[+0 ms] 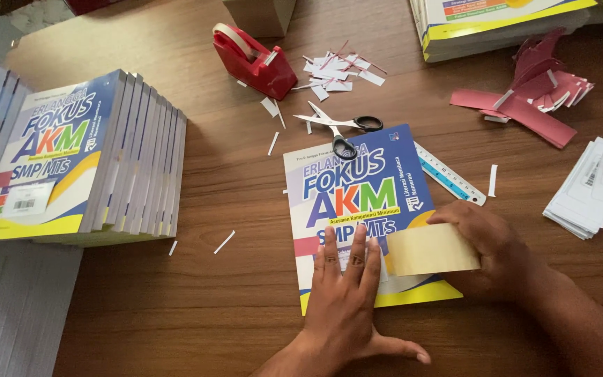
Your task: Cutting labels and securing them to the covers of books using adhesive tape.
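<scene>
Yellowish see-through tape strip (432, 249) lies sideways, pinched by the right hand (486, 241). Just left, the left hand (347, 279) presses flat, fingers spread, on the blue paper book (364, 195).

A brown wooden table (197, 307) fills the view under soft, even light.

A red tape dispenser (252, 61) sits at twelve o'clock on the wooden table (197, 307), with white paper scraps (333, 72) just beside it at one o'clock. Scissors (340, 129) lie below them, near a ruler (449, 174). Red paper strips (532, 98) lie at two o'clock, white labels (594, 185) at three, and a stack of books (85, 160) at nine.
</scene>
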